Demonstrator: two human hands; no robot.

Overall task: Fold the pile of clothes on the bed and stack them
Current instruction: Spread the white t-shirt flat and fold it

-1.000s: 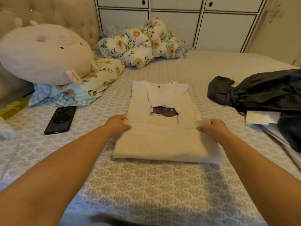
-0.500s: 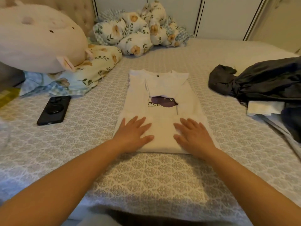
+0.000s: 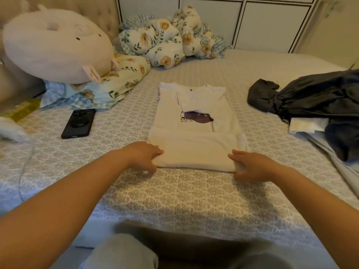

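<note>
The fingers of the left hand [image 3: 142,155] and the right hand [image 3: 250,165] are now curled around the two near corners of the folded white T-shirt [image 3: 196,133], where half a second earlier they were laid flat on top to smooth it. The hem fold is thus taken as finished, and another fold toward the collar appears to be prepared. The shirt lies mid-bed [image 3: 174,191], well apart from the dark unfolded clothes [image 3: 314,98] at the right.

2 bare forearms reach forward from bottom corners. Left hand [image 3: 142,155] at left end of the folded edge, fingers over, thumb below. Right hand [image 3: 250,165] mirrors it at right end, fingers extended.
</note>
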